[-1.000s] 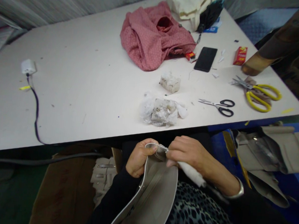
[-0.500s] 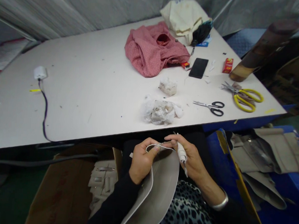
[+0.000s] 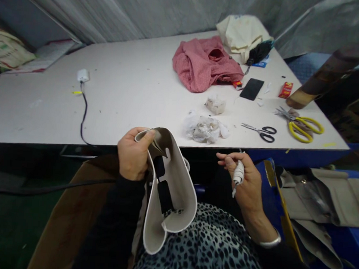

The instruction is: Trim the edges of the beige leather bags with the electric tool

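My left hand (image 3: pixel 133 155) is closed on the top edge of a curved grey leather piece (image 3: pixel 176 191), holding it up in front of my lap below the table edge. The piece bends round into a loop with a dark strap showing inside. My right hand (image 3: pixel 244 179) is off to the right, apart from the leather, fingers closed round a small tool wrapped in white tape (image 3: pixel 238 173), with a thin metal tip pointing up.
The white table (image 3: pixel 133 95) holds a pink cloth (image 3: pixel 205 63), a black phone (image 3: pixel 252 89), black scissors (image 3: pixel 261 131), yellow scissors (image 3: pixel 304 126), crumpled white wrapping (image 3: pixel 204 128), a charger with cable (image 3: pixel 83 76). A blue bin with grey leather pieces (image 3: pixel 324 196) stands at right.
My hands have come apart: the left lifted the leather piece up and to the left, the right drew away to the right with the wrapped tool. The view has shifted.
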`<action>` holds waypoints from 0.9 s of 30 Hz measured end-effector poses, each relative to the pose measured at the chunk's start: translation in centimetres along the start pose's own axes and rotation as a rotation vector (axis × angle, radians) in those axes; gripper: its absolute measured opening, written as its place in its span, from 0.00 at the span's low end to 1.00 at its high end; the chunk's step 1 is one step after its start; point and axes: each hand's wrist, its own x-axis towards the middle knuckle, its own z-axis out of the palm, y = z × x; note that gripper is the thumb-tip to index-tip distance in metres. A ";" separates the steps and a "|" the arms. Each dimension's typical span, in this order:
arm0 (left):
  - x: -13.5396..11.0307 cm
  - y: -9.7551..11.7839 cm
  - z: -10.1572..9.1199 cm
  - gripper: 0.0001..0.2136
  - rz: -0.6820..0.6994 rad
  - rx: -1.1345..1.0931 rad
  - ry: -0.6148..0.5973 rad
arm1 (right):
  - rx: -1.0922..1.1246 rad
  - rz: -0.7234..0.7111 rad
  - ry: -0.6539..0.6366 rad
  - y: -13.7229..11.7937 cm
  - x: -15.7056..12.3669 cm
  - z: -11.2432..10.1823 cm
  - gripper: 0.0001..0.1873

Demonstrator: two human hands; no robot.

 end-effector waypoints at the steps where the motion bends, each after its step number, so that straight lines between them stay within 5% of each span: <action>1: 0.1 0.5 -0.7 0.10 0.007 -0.010 0.010 | -0.009 -0.014 0.017 -0.2 0.0 -0.1 0.11; 5: -2.2 0.8 -3.1 0.12 0.031 0.030 0.110 | -0.015 -0.034 0.056 -0.5 -0.4 -0.4 0.11; 10: -6.1 -2.2 -5.6 0.12 0.056 0.248 0.285 | -0.092 -0.020 0.034 0.2 -2.0 -0.8 0.11; 18: -7.3 -3.4 -6.2 0.10 0.065 0.308 0.305 | -0.177 -0.187 -0.316 0.8 -1.4 0.9 0.13; 27: -8.0 -4.0 -6.4 0.09 0.076 0.336 0.239 | -0.549 -0.314 -0.439 0.9 2.7 4.2 0.10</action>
